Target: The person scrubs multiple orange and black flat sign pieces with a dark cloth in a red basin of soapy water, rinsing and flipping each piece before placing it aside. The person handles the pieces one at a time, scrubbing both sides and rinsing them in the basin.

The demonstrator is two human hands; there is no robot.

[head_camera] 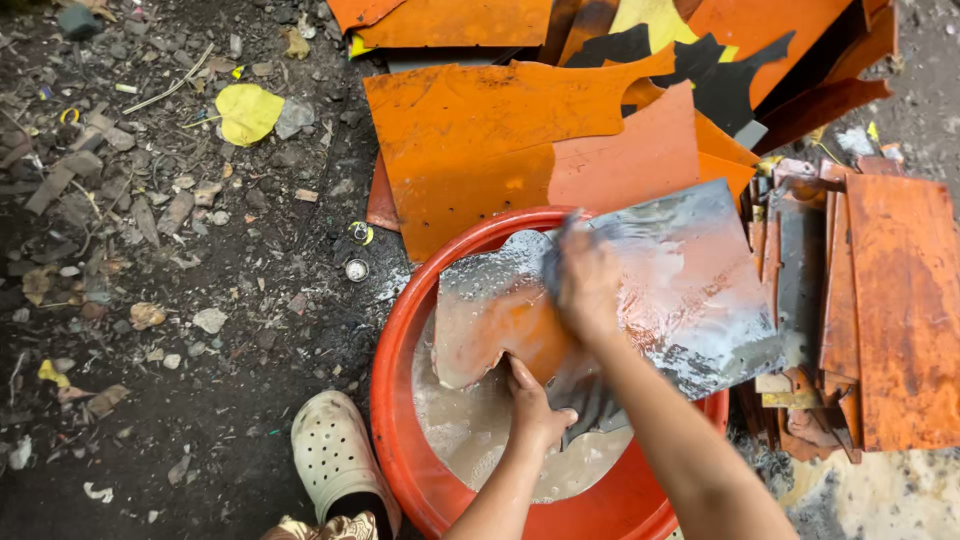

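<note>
Over the red basin (395, 420) of murky water, the left hand (535, 410) grips the soapy orange sheet's (640, 290) lower edge while the blurred right hand (588, 285) presses a cloth on it

Soft, even daylight, no hard shadows. Dark littered ground (170, 300) at left dim, detail muddy. White glare on wet soapy grey sheet (690, 280) over round red plastic basin (395, 400). Right hand (588, 282) motion-blurred, smeared at fingers; left hand (535, 408) sharp. Orange flat sheets (480, 140) saturated, crisp. Slight softness toward frame corners.
</note>
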